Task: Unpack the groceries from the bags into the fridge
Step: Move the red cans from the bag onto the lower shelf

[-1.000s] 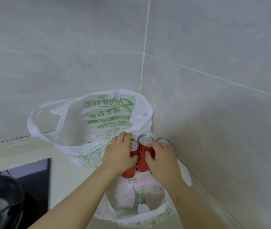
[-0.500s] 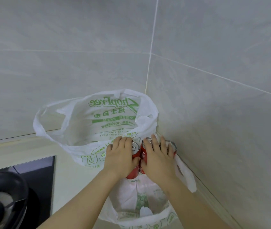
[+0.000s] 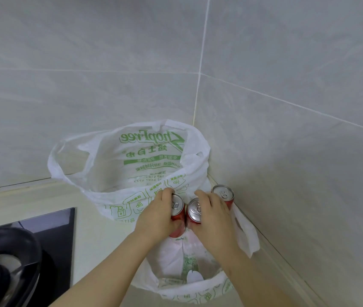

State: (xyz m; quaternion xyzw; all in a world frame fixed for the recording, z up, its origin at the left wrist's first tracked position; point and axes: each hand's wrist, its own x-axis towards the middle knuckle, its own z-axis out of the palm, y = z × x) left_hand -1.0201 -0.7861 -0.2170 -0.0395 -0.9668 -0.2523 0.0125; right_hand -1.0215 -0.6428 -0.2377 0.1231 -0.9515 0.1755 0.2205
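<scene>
Two white plastic bags with green print sit in the counter corner: an upright open one (image 3: 131,156) at the back and a lower one (image 3: 189,282) near me. Three red drink cans stand between them. My left hand (image 3: 156,220) grips the left can (image 3: 177,207). My right hand (image 3: 213,220) grips the middle can (image 3: 195,211). The third can (image 3: 223,193) stands free against the right wall, just beyond my right fingers. The two held cans touch side by side above the near bag's opening.
Tiled walls (image 3: 287,129) close the corner at the back and right. A black glass hob (image 3: 49,222) with a dark pan under a glass lid (image 3: 5,262) lies at the lower left. Pale countertop (image 3: 32,200) runs between hob and bags.
My right hand has drawn back from over the third can, which now stands uncovered by the wall. Both hands still hold their cans at nearly the same spot.
</scene>
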